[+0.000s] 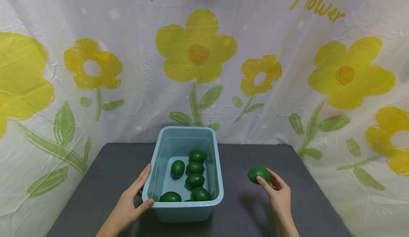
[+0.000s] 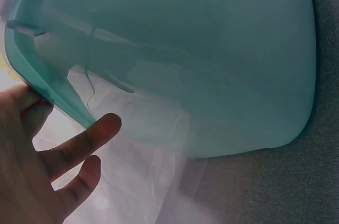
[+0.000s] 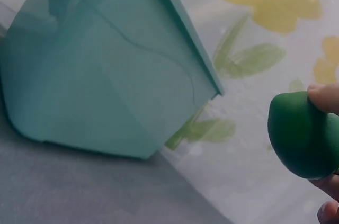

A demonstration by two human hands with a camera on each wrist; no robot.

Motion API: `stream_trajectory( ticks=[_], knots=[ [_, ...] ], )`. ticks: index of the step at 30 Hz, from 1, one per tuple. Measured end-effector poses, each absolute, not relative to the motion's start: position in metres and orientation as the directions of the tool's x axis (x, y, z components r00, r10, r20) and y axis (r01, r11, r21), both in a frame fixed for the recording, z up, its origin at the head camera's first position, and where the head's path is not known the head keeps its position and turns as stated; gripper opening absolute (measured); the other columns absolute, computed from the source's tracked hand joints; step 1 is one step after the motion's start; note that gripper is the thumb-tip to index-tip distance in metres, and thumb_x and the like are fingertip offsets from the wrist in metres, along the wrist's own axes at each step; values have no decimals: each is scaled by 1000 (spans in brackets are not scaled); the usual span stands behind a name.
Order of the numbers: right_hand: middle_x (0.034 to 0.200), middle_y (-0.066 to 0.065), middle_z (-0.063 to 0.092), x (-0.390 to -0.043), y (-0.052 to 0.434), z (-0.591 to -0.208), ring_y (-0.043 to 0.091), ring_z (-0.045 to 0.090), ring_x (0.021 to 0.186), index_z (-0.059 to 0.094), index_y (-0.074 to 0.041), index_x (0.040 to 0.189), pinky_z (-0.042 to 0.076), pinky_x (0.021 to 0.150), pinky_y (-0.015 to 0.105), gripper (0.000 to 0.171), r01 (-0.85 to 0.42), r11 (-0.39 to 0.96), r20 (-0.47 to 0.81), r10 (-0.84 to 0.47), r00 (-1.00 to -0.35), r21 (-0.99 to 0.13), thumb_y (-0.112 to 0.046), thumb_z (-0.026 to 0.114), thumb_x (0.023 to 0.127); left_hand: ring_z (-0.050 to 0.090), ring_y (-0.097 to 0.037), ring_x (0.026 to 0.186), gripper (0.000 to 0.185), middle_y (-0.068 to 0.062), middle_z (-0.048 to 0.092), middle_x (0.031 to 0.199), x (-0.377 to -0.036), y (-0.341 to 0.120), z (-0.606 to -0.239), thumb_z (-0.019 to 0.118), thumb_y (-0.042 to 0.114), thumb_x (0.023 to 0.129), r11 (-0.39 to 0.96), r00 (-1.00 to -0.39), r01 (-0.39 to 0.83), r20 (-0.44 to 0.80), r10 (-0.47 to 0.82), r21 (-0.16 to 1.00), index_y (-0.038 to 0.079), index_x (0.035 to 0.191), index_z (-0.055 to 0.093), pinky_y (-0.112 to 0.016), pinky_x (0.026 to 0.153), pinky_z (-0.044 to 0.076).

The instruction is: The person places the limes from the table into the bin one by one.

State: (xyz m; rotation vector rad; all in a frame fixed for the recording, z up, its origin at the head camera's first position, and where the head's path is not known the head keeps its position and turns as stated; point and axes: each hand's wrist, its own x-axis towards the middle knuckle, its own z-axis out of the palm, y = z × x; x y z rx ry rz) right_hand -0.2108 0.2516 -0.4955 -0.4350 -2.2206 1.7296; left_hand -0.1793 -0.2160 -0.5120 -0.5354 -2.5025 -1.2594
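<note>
A light blue plastic bin (image 1: 216,180) stands on the dark grey table (image 1: 102,180) and holds several green egg-shaped fruits (image 1: 195,180). My left hand (image 1: 134,198) rests against the bin's near left corner, thumb on the rim, fingers straight along the wall. In the left wrist view the bin (image 2: 212,49) fills the frame with my fingers (image 2: 79,144) beside its rim. My right hand (image 1: 276,190) holds one more green fruit (image 1: 258,174) above the table to the right of the bin. The right wrist view shows that fruit (image 3: 302,134) pinched in the fingertips, with the bin (image 3: 106,70) to its left.
A white cloth printed with yellow flowers (image 1: 196,48) hangs behind and on both sides of the table. Bare table surface lies to the right of the bin (image 1: 303,201) and behind it.
</note>
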Motion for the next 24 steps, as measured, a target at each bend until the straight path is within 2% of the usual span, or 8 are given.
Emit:
stream_trajectory(
  ticks=[10, 17, 24],
  knots=[
    [89, -14, 68, -226, 222, -472, 10, 46, 74, 72, -7, 136, 37, 65, 25, 47, -158, 213, 221, 317, -922, -964, -15, 85, 92, 36, 11, 140, 88, -7, 29, 175, -178, -216, -511, 75, 22, 96, 548, -894, 440, 407, 189, 712, 25, 170, 27, -30, 76, 57],
    [95, -12, 72, -235, 199, -461, 11, 47, 78, 72, -8, 135, 39, 67, 24, 45, -214, 131, 244, 290, -925, -968, -9, 84, 92, 45, 1, 136, 88, -11, 30, 174, -179, -214, -511, 75, 23, 97, 544, -895, 438, 402, 192, 716, 25, 170, 27, -30, 74, 56],
    [93, -10, 72, -244, 180, -454, 11, 47, 78, 74, -10, 132, 42, 68, 24, 43, -244, 119, 268, 264, -927, -962, -11, 86, 91, 44, 3, 137, 88, -7, 29, 175, -179, -215, -510, 75, 24, 97, 552, -897, 434, 398, 192, 712, 26, 170, 27, -30, 74, 56]
  ],
)
